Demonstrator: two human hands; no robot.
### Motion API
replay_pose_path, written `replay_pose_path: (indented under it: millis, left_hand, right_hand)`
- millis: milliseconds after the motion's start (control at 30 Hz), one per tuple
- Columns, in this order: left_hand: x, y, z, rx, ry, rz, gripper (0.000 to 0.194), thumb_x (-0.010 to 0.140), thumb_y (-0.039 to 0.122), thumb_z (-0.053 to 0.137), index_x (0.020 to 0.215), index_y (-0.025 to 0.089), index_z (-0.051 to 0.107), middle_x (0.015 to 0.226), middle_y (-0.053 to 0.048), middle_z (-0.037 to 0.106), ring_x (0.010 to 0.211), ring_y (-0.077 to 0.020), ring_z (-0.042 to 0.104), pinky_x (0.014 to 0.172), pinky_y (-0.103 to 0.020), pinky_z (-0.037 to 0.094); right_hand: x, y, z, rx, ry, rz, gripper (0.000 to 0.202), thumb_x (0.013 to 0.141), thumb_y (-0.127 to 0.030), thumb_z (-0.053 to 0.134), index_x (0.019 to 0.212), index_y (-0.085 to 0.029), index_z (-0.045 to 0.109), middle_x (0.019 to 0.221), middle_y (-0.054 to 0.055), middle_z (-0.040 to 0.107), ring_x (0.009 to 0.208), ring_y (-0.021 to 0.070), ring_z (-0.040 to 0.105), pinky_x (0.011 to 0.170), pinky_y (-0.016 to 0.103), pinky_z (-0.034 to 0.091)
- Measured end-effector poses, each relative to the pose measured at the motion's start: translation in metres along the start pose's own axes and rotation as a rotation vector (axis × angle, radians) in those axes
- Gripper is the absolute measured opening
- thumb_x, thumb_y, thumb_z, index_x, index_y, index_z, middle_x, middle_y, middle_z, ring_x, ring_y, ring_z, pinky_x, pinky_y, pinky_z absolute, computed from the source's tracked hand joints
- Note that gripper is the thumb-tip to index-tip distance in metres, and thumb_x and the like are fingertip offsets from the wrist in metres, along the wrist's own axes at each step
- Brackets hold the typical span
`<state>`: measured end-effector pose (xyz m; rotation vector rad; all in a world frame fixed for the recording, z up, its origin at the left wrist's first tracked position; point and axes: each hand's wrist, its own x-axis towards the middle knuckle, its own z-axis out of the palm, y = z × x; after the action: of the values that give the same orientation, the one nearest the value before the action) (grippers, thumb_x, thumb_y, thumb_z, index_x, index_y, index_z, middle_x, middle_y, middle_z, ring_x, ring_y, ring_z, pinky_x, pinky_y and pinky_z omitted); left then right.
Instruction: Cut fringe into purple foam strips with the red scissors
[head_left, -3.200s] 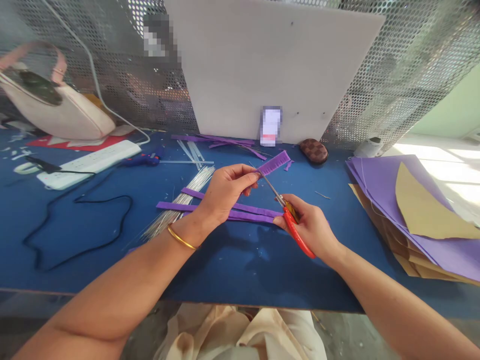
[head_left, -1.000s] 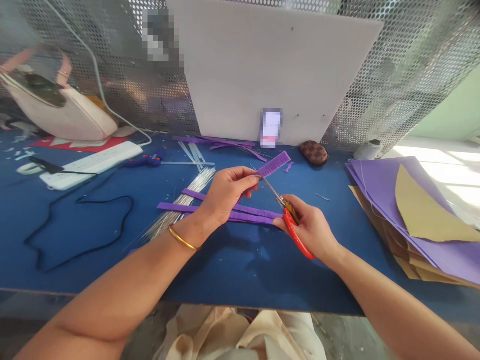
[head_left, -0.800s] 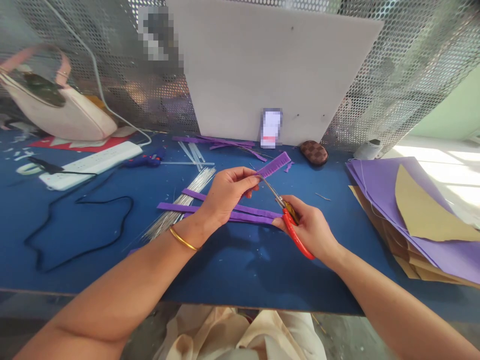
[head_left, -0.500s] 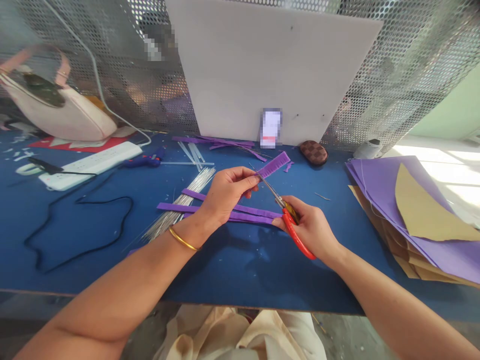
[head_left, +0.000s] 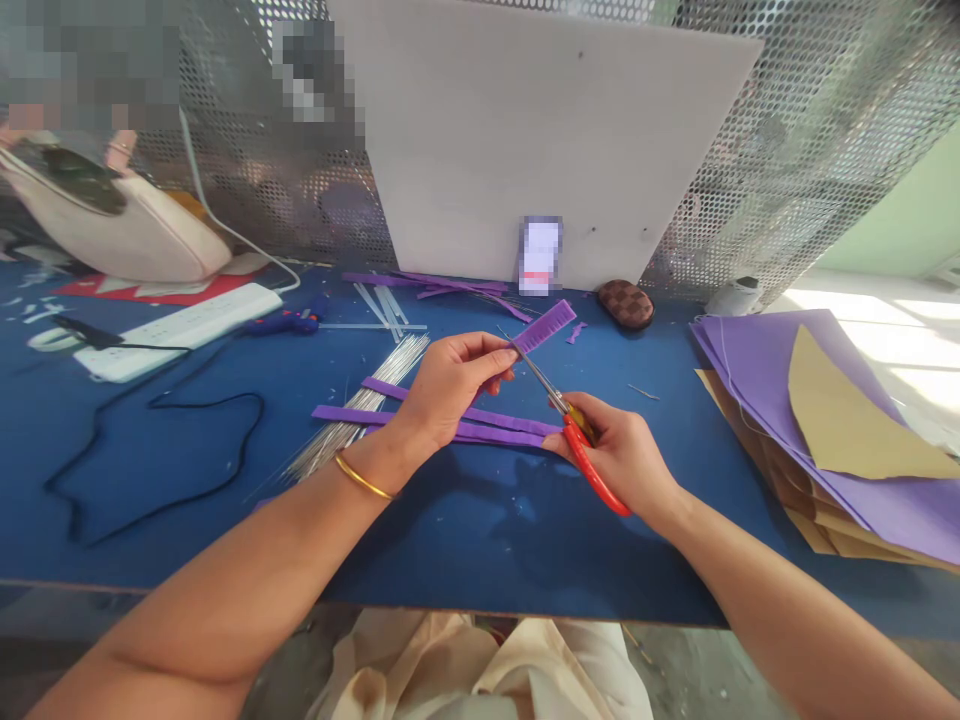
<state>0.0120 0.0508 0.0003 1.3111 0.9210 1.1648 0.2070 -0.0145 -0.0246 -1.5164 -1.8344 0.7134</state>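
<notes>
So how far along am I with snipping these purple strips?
One strip already shows a row of snips. In hand: your left hand pinches it, your right hand holds the scissors to it. Left, apparently: the long strips across the wires, where I see no snips.

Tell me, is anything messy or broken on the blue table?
A bit messy: a ragged purple scrap lies loose, and a black cord sprawls in a crooked loop. The purple strip in the left hand has slits along one edge. I see no spill.
</notes>
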Motion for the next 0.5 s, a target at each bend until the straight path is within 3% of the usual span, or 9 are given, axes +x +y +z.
replay_pose_path:
  millis: [500]
  left_hand:
    - [0.0017,-0.0023,-0.0026,-0.036,-0.006,-0.015,0.011,0.073,0.028,0.072,0.074,0.017,0.071,0.064,-0.001,0.062,0.057,-0.0100,0.052,0.055,-0.023,0.040]
  right_hand:
    - [-0.0004,-0.0003,-0.0007,0.036,-0.017,0.031,0.036,0.077,-0.042,0.069,0.103,-0.019,0.062,0.063,-0.006,0.038,0.058,0.0114,0.029,0.051,0.023,0.030]
